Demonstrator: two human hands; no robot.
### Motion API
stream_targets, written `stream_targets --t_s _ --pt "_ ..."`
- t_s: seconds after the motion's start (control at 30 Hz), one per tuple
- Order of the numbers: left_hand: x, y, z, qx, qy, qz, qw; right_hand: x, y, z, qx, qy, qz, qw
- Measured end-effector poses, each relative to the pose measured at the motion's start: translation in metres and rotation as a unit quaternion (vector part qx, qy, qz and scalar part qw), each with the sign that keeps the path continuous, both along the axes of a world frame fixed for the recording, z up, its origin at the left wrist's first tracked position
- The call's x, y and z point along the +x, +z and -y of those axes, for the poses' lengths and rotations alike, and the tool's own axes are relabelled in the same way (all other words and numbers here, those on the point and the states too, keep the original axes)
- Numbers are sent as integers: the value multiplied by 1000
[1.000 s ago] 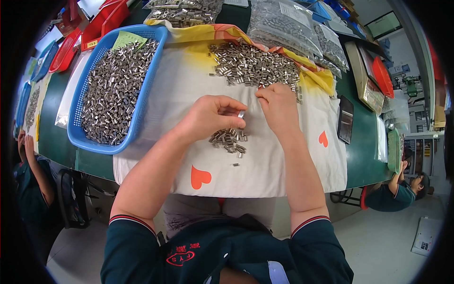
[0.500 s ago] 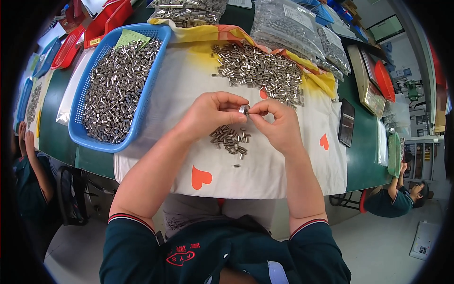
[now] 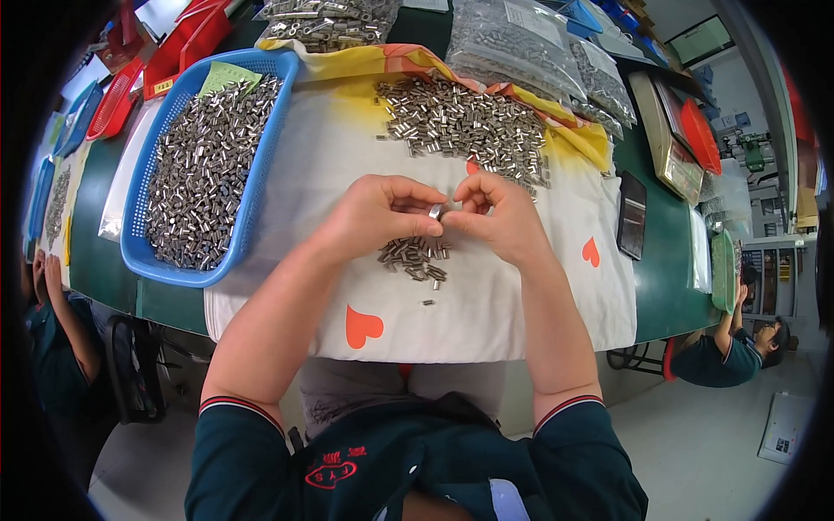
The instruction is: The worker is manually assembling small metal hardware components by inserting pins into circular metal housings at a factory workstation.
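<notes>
My left hand (image 3: pixel 380 215) and my right hand (image 3: pixel 495 213) meet over a white cloth with red hearts (image 3: pixel 486 304). Between the fingertips of both hands sits one small silver metal tube (image 3: pixel 435 210). Just below the hands lies a small heap of the same tubes (image 3: pixel 415 257), with one stray piece nearer me. A large loose pile of tubes (image 3: pixel 460 126) is spread on the cloth beyond the hands.
A blue basket (image 3: pixel 139 252) full of tubes stands at the left. Clear bags of parts (image 3: pixel 512 39) and red trays (image 3: pixel 187 39) lie at the back. A dark phone (image 3: pixel 632 227) and a scale (image 3: pixel 665 139) are at the right. Other people sit at both sides.
My right hand came back from the far pile toward me and met my left hand. Both now pinch one tube above the small heap.
</notes>
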State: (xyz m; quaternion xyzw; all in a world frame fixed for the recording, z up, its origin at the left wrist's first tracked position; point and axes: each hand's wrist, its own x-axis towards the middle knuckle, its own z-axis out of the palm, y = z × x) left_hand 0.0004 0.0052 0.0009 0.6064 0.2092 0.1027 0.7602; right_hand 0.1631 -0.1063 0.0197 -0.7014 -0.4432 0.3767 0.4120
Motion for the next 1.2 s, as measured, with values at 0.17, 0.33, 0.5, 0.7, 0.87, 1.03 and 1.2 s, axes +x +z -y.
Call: stream_targets --t_s 0.17,0.33,0.5,0.7,0.87,1.03,1.2 --pt "1 -1 2 -4 13 -19 1000 32 8 12 18 -126 162 979" --pt "2 -4 2 -15 14 -6 1000 19 5 9 -61 -72 309 946" --pt "3 -4 2 3 32 -2 999 12 -11 2 -8 -62 487 871" --pt "3 -4 2 -23 61 30 997 -2 -8 -1 89 -47 321 942" --pt "2 -3 0 -19 60 22 998 4 -9 -1 91 -50 374 921" --pt "4 -4 1 -5 55 14 998 7 -16 -3 101 -53 409 905" --pt "2 -5 -1 -13 56 29 998 1 -9 -5 4 8 418 908"
